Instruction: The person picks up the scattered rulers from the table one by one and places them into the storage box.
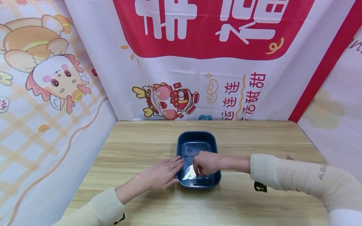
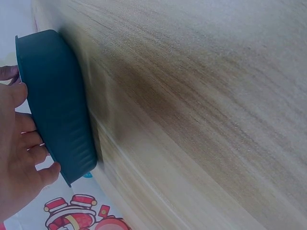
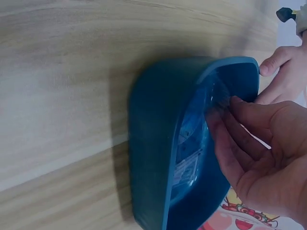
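Note:
A dark blue rectangular tub [image 1: 198, 187] sits upright on the wooden table, with clear, shiny plastic packets [image 1: 187, 168] lying inside it. My left hand [image 1: 161, 174] rests its nearly straight fingers against the tub's left rim; in the left wrist view the fingertips [image 2: 50, 173] touch the rim's edge. Over the tub, my right hand [image 1: 207, 162] reaches in from the right with bent fingers. Thumb and fingertips come together on the clear plastic in the right wrist view, pinching part of a packet [image 3: 218, 93]. The packets' contents are too blurred to tell.
The wooden table [image 1: 135, 141] extends around the tub on all sides. A printed white and red cloth [image 1: 175, 69] hangs at its back edge, and patterned cloth [image 1: 56, 135] covers the left side. Dark straps [image 1: 260, 187] show beneath the sleeves.

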Motion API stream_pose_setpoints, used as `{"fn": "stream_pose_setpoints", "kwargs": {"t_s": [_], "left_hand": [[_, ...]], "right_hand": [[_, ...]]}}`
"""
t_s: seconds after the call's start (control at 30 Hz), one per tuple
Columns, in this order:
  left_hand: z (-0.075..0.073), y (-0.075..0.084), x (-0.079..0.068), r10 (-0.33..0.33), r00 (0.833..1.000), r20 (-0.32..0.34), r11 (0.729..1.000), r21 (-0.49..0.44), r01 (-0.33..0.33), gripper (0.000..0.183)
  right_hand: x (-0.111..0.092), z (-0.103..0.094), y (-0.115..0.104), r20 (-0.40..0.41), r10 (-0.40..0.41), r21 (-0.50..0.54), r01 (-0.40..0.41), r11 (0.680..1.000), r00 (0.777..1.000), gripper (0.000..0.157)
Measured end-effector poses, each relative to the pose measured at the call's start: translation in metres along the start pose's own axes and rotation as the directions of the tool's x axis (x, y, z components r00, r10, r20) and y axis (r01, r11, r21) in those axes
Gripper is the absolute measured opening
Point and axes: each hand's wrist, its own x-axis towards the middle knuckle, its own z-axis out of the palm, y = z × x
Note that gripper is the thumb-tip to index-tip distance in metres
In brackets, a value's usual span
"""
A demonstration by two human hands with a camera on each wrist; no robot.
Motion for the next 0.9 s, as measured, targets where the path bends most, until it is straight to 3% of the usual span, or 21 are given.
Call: {"fn": "stream_pose_setpoints", "kwargs": {"t_s": [0.37, 0.6, 0.9], "left_hand": [[0.000, 0.001, 0.000, 0.007, 1.000, -0.004, 1.000, 0.007, -0.007, 0.062], [-0.001, 0.001, 0.000, 0.010, 1.000, 0.003, 1.000, -0.004, -0.010, 0.062], [-0.001, 0.000, 0.001, 0.008, 1.000, 0.010, 1.000, -0.008, -0.008, 0.062]], "right_hand": [[-0.017, -0.010, 0.006, -0.119, 0.007, 0.036, -0.002, 0.999, 0.993, 0.006], [-0.040, -0.017, 0.013, -0.234, -0.006, 0.072, 0.023, 0.997, 0.972, 0.006], [-0.072, -0.014, 0.026, -0.319, 0.097, 0.128, -0.059, 0.990, 0.943, 0.008]]}}
